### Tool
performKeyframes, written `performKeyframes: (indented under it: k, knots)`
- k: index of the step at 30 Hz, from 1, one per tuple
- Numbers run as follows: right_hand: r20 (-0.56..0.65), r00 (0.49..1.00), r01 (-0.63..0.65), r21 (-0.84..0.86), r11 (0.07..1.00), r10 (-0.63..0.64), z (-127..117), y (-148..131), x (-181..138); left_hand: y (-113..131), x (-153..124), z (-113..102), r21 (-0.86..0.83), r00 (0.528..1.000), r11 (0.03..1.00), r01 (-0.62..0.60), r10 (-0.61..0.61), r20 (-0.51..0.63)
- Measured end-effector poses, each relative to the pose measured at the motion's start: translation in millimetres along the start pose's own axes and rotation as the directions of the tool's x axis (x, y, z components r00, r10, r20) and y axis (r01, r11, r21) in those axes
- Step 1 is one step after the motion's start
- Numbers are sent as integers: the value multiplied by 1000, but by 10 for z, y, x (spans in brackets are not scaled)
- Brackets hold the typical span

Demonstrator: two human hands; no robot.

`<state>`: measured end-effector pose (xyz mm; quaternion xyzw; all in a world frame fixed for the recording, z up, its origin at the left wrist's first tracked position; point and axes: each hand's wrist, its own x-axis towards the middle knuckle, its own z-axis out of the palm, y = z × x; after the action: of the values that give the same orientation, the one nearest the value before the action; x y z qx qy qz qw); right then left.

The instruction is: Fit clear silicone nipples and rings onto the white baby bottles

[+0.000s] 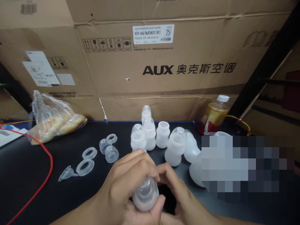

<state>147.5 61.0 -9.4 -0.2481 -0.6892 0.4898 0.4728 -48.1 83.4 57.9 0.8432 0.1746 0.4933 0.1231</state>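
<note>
My left hand [124, 184] is wrapped round a small translucent baby bottle [145, 195] near the table's front edge. Its domed cap end points toward me. My right hand [178, 193] is closed on the same bottle from the right, fingertips at its upper part. Just beyond my hands stand several more translucent bottles [150, 132], some capped with domes, one open-necked bottle [162, 134], and others lying on their sides [192, 147]. To the left lie loose parts: screw rings [89, 153], clear caps [111, 153] and a silicone nipple [67, 173].
Large cardboard boxes [164, 68] wall off the back of the black table [28, 168]. A plastic bag of bread [52, 120] lies at the left, a red cable [44, 156] loops past it. A drink bottle with white cap [213, 117] stands at the right. A blurred patch covers the right side.
</note>
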Motion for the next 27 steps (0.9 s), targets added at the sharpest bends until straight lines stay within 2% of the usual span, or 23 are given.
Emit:
performKeyframes:
  k: [6,11,13,18,22,27]
  knots:
    - [14,999,33,-16,999,-33,19,-24,-18,52,-9,-41,7,1000,1000,1,-1,15]
    - [4,1000,-11,-2,1000,11,30,-49,6,70,-27,-70,76,999,997,31,-33,21]
    - [4,1000,-12,-13,1000,12,23,-39,8,70,-17,-69,71,1000,997,3,-3,5]
    - [26,998,60,-22,998,-60,-6,5,6,72,27,-51,73,999,997,34,-35,12]
    - [19,1000,-7,10,1000,7,16,-18,-6,76,6,-36,56,999,998,32,-32,0]
    - [19,1000,-6,-3,1000,6,32,-35,-8,81,-14,-37,57,1000,998,10,-10,-1]
